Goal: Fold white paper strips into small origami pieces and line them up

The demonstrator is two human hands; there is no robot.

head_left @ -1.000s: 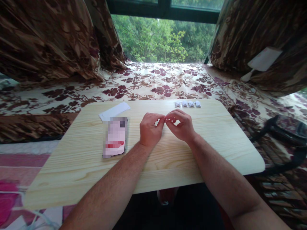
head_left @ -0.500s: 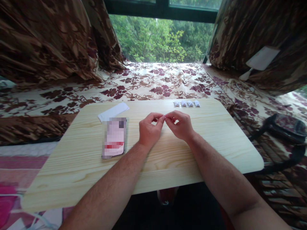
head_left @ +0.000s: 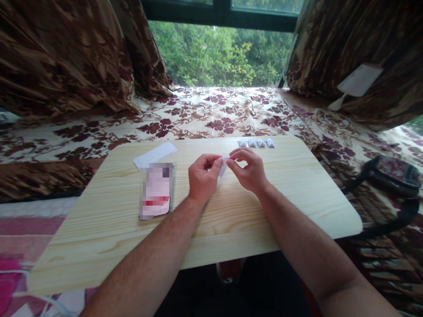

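Note:
My left hand point(head_left: 201, 176) and my right hand point(head_left: 248, 171) meet over the middle of a light wooden table point(head_left: 231, 220). Both pinch a small white piece of paper point(head_left: 224, 166) between thumb and fingers, just above the tabletop. Only a sliver of that paper shows between the fingertips. A row of several small folded white paper pieces point(head_left: 256, 143) lies at the table's far edge, beyond my right hand. A white paper strip point(head_left: 154, 155) lies at the far left.
A phone point(head_left: 156, 190) lies flat on the table left of my left hand. Floral cloth point(head_left: 214, 114) covers the surface behind the table, with brown curtains point(head_left: 66, 57) on both sides of a window. A dark bag point(head_left: 390, 180) sits to the right.
My hands have shifted slightly and the white paper between the fingertips now shows more, turned so a flat face is visible. The view has drifted a little.

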